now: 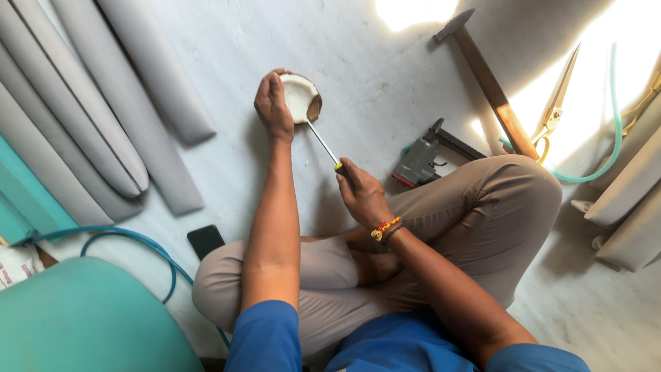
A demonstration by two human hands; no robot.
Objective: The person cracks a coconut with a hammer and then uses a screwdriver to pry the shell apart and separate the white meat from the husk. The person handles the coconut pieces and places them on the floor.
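A half coconut shell is gripped at its rim by the left hand and kept on the floor. A screwdriver is grasped by the right hand, its tip inside the shell. The white flesh seems to be pried loose; careful levering is judged necessary next.

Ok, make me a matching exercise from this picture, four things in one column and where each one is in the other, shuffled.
Things:
1. coconut shell half
2. screwdriver
3. hammer
4. phone

Places:
A. on the floor by the left knee
B. in the right hand
C. lying on the floor at upper right
D. steadied on the floor by the left hand

Pairs: 1-D, 2-B, 3-C, 4-A
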